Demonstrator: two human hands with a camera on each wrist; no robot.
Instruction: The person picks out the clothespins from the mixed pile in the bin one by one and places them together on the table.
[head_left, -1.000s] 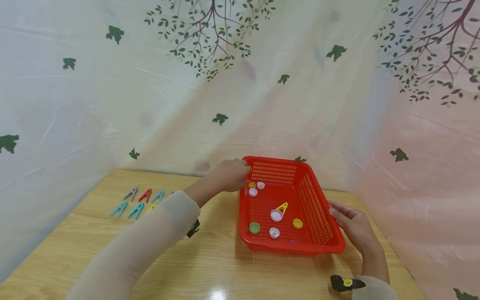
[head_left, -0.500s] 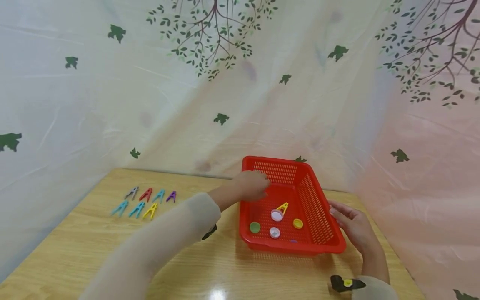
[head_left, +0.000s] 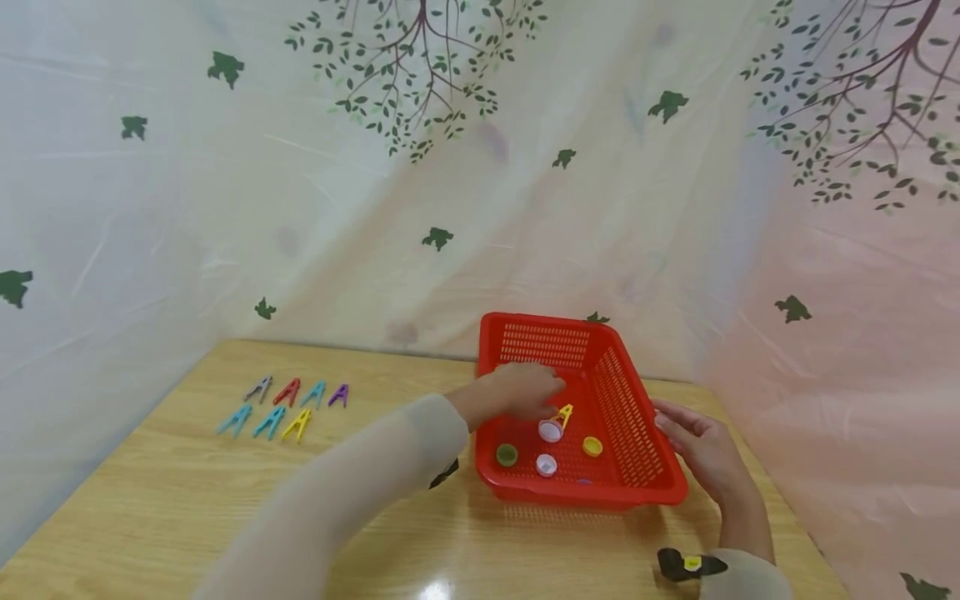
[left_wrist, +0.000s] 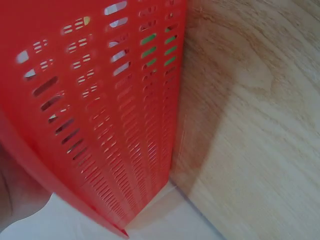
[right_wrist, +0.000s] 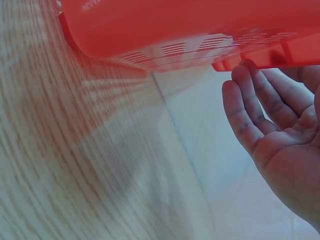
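Note:
In the head view my left hand (head_left: 525, 390) reaches over the left side of the red plastic basket (head_left: 487, 479), just above a yellow clothespin (head_left: 566, 412). Its fingers look spread apart, with nothing seen between them; part of the hand is hidden behind the basket wall in the left wrist view. A pale pink-white bottle cap (head_left: 551, 431) lies against the clothespin. My right hand (head_left: 708, 454) holds the basket's right rim, thumb on top. In the right wrist view its fingers (right_wrist: 240, 112) extend beneath that rim.
Inside the basket lie a green cap (head_left: 507, 455), a white cap (head_left: 546, 465) and a yellow cap (head_left: 592, 447). Several clothespins, including a red one (head_left: 287, 392) and a purple one (head_left: 339, 395), lie in two rows on the wooden table (head_left: 180, 475). A patterned curtain (head_left: 360, 275) hangs behind.
My left hand has moved right and toward me, from the basket's far left rim to the yellow clothespin inside. My right hand has stayed at the rim.

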